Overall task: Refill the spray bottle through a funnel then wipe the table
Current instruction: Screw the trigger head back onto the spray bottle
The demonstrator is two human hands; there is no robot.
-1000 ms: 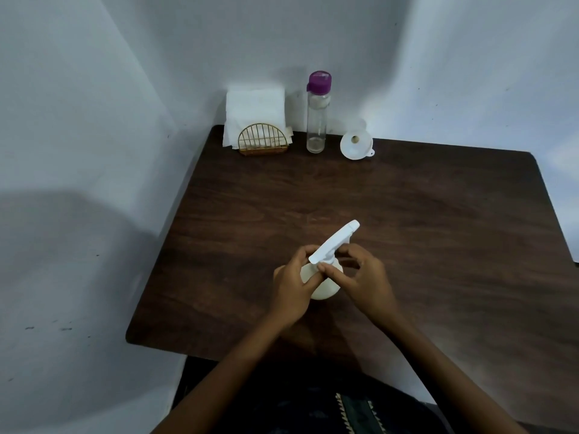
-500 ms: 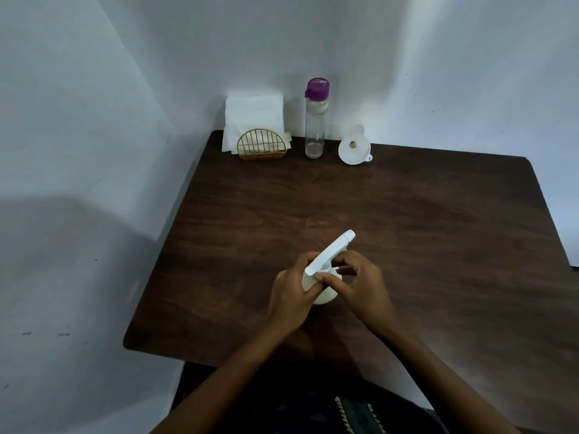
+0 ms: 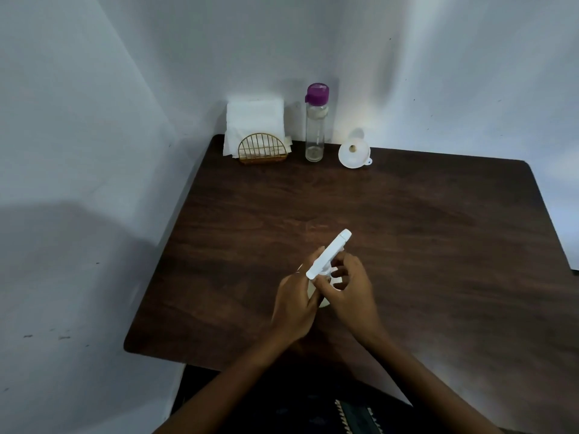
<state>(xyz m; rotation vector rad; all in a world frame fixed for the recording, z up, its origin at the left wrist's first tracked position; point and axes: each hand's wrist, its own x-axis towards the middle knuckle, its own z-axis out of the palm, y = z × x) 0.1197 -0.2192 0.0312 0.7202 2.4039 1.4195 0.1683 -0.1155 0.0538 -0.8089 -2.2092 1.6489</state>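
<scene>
the spray bottle (image 3: 319, 296) stands on the desk (image 3: 438, 245) near its front edge, right between the two hands, so neither has to reach. the left hand (image 3: 296, 303) is wrapped round the body and steadies it; the right hand (image 3: 347, 289) has its fingers curled at the collar just under the spray head (image 3: 329, 255). the head's long axis runs up and to the right, nozzle pointing away from the person, toward the funnel (image 3: 354, 153) and the capped bottle (image 3: 315, 123), both well apart at the back edge. unscrewing looks like the step in hand, and the twist belongs to the right hand. against the frame a second ago, the head has turned a little further round, while both grips are unchanged.
</scene>
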